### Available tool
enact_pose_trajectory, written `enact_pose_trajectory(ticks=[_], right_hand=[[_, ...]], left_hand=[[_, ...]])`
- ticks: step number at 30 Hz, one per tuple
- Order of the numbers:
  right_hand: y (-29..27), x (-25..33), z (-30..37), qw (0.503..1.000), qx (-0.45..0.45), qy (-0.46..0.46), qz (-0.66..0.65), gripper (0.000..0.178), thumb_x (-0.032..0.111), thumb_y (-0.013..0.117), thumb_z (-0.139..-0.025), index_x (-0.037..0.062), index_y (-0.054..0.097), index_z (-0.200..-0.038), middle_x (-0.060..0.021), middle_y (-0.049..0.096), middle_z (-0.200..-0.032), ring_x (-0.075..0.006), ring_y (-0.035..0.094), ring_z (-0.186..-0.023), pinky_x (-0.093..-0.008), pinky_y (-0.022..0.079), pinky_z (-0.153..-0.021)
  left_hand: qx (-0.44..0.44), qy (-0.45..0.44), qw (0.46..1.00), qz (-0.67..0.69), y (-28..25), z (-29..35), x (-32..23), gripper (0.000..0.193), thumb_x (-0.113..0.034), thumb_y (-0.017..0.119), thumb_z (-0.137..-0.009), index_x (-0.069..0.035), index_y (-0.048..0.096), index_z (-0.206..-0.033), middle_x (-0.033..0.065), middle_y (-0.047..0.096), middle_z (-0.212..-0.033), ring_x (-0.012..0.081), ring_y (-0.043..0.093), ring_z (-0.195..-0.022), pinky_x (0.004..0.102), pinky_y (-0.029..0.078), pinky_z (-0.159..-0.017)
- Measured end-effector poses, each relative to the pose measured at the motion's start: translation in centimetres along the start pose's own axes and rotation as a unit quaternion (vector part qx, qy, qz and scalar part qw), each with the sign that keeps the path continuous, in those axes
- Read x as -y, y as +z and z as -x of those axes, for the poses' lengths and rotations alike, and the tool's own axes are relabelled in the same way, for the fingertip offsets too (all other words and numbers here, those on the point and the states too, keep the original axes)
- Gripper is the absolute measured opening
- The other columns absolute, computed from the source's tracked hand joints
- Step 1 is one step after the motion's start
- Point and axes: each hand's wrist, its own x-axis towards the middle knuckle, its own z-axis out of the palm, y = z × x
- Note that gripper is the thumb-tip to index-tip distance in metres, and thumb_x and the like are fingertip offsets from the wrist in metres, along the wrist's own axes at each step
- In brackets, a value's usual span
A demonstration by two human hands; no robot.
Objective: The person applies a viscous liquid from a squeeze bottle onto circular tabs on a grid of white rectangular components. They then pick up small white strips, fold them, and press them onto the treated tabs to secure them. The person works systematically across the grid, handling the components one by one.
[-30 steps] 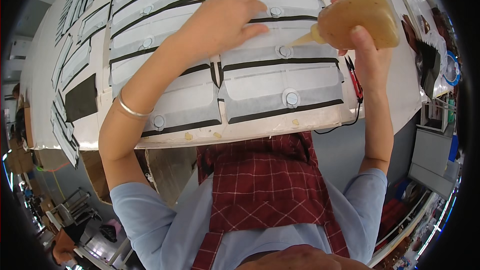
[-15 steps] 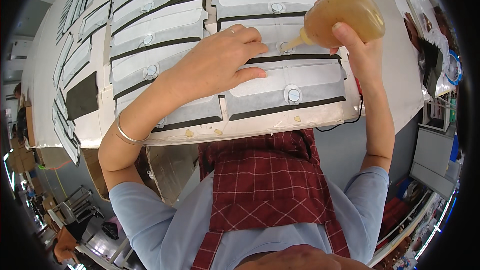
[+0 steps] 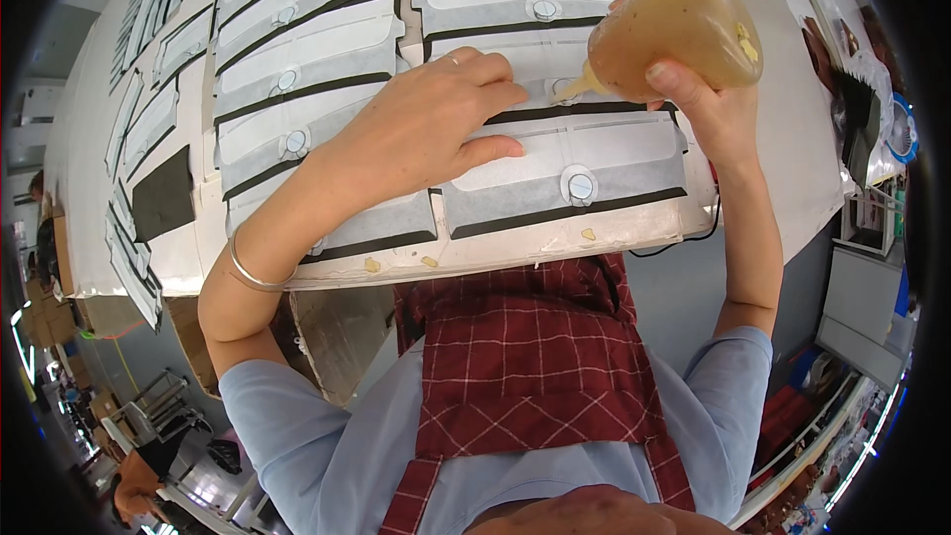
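Note:
My right hand is wrapped round a translucent squeeze bottle filled with an amber liquid. The bottle is tipped over, and its narrow nozzle points down and left to the round metal snap on a grey-white, black-edged panel. Whether the tip touches the snap I cannot tell. My left hand rests palm down over the panels just left of the nozzle, thumb apart from the bent fingers. Nearest me lies another such panel with its own round snap. My left hand and forearm cover parts of several panels.
Several more panels lie in columns on the white table, whose front edge has dried yellowish spots. A dark rectangular piece and narrow strips lie at the left. A black cable hangs over the edge at the right.
The bottle has tilted further and shifted slightly left in my right hand, its nozzle still at the same snap. My left hand is nearly unmoved.

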Motion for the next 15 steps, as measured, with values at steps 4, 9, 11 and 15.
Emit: enact_pose_trajectory(ticks=[4, 9, 11, 15], right_hand=[[-0.4, 0.1, 0.0, 0.999, 0.002, -0.05, 0.0, 0.049, 0.019, 0.088, -0.078, -0.0004, 0.064, -0.117, -0.0086, 0.072, -0.095, -0.0135, 0.071, -0.077, -0.0251, 0.058, -0.058], [-2.2, -0.2, 1.0, 0.997, -0.02, -0.063, 0.044, 0.051, 0.018, 0.088, -0.079, -0.0009, 0.064, -0.119, -0.0091, 0.072, -0.105, -0.0176, 0.07, -0.093, -0.032, 0.06, -0.074], [-3.9, -1.0, 1.4, 0.987, -0.059, -0.138, 0.053, 0.053, 0.021, 0.085, -0.082, -0.001, 0.062, -0.124, -0.0118, 0.069, -0.115, -0.021, 0.068, -0.104, -0.0348, 0.06, -0.08], [-7.3, -0.9, 2.9, 0.942, -0.181, -0.274, -0.068, 0.075, 0.037, 0.07, -0.092, -0.0031, 0.04, -0.147, -0.0246, 0.053, -0.141, -0.0324, 0.062, -0.121, -0.0322, 0.059, -0.077]], left_hand=[[0.004, -0.007, 1.0, -0.002, -0.1, 0.2, -0.1, 0.044, -0.033, 0.068, -0.091, 0.0, 0.066, -0.12, 0.0134, 0.063, -0.118, 0.035, 0.059, -0.109, 0.0439, 0.05, -0.094], [0.006, -0.009, 1.0, -0.011, 0.0, 0.2, -0.1, 0.048, -0.035, 0.071, -0.088, -0.001, 0.066, -0.121, 0.0129, 0.062, -0.12, 0.0346, 0.06, -0.11, 0.0436, 0.05, -0.094], [0.003, -0.008, 1.0, -0.018, 0.1, 0.5, -0.2, 0.051, -0.037, 0.074, -0.086, -0.001, 0.065, -0.122, 0.0123, 0.062, -0.121, 0.0341, 0.06, -0.11, 0.043, 0.051, -0.094], [0.02, -0.031, 0.998, -0.042, 0.2, 0.4, -0.8, 0.061, -0.038, 0.08, -0.079, -0.001, 0.064, -0.125, 0.0112, 0.062, -0.121, 0.0327, 0.06, -0.112, 0.0415, 0.052, -0.094]])
